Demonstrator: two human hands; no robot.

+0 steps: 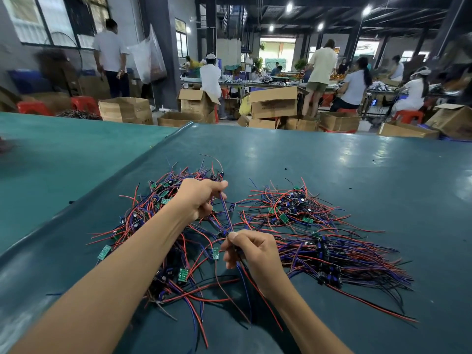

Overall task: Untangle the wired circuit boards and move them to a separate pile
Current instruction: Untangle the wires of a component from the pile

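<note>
- Head view: the left hand (199, 198) was over the tangled pile (153, 218) of boards with red, blue and black wires, on the left part of the counter (332, 159).
- Its grip was closed on blue wires (227, 215), with thumb and curled fingers pinching their far end.
- These wires ran taut and straight from the left hand down to the right hand (252, 254), which was nearer to the person.
- The grip of the right hand was clamped on the near end of the same wires, thumb against forefinger. More red and blue wire trailed from under this hand toward the near edge. Whether a board sat inside this grip, I could not tell.
- A small green board (215, 252) lay just beside the right hand, on its left.
- A second pile (288, 205) lay to the right of the left hand, apart from the tangled pile.
- A third pile (339, 259), its wires nearly parallel, was to the right of the right hand.
- Behind the counter stood cardboard boxes (273, 103) and red stools (406, 116), and people (355, 85) worked farther back.
</note>
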